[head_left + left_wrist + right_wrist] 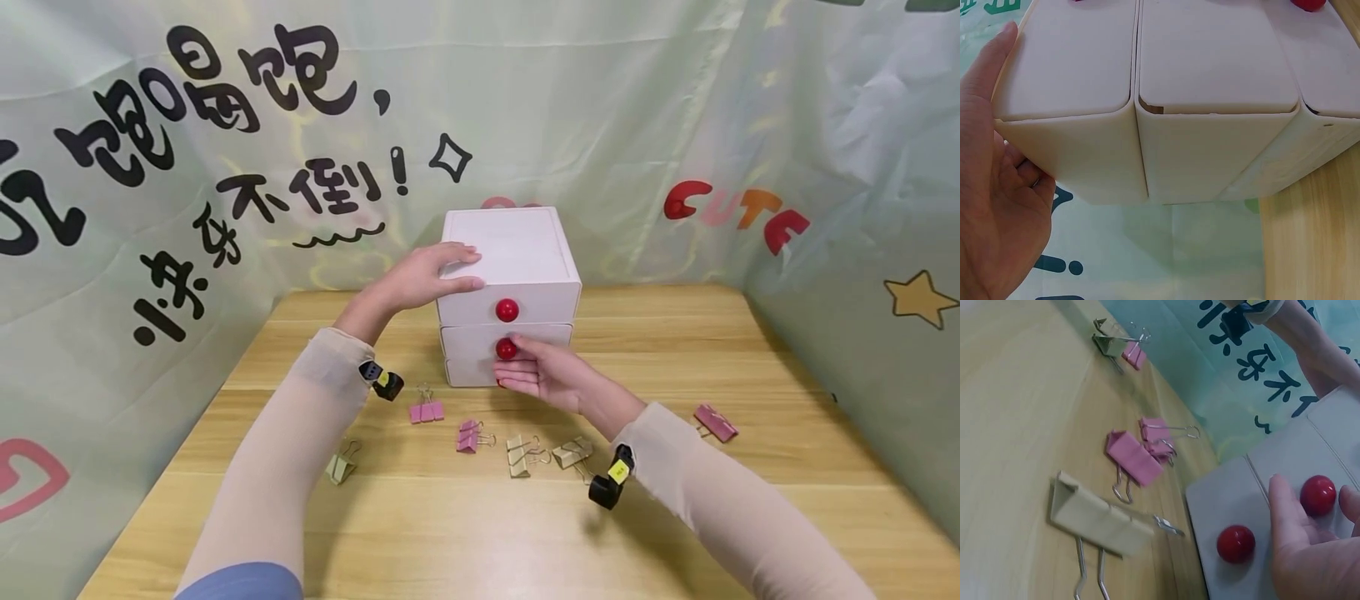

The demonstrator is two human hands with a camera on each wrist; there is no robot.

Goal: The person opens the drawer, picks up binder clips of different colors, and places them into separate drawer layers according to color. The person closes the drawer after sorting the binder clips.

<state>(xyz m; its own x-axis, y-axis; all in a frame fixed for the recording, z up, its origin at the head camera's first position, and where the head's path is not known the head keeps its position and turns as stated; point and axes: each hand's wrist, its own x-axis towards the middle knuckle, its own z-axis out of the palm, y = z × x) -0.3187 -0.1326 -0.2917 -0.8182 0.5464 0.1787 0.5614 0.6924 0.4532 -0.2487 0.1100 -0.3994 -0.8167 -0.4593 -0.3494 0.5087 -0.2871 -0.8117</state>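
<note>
A small white drawer cabinet (517, 242) stands at the back of the table, its drawers stacked and flush in front. My left hand (431, 275) rests on its top left edge, fingers over the top and thumb by the front edge. At the middle drawer, my right hand (543, 375) holds the round red knob (1318, 495) between thumb and fingers. Above it is the top drawer's red knob (507, 310). The bottom drawer's red knob (1236, 544) shows in the right wrist view, mostly hidden by my fingers in the head view.
Several binder clips lie before the cabinet: a pink clip (427, 412), another pink clip (468, 437), a pale yellow clip (517, 457) and a similar clip (573, 452). One yellow clip (342, 468) lies left, a dark pink clip (717, 423) right. Printed cloth (600, 125) surrounds the table.
</note>
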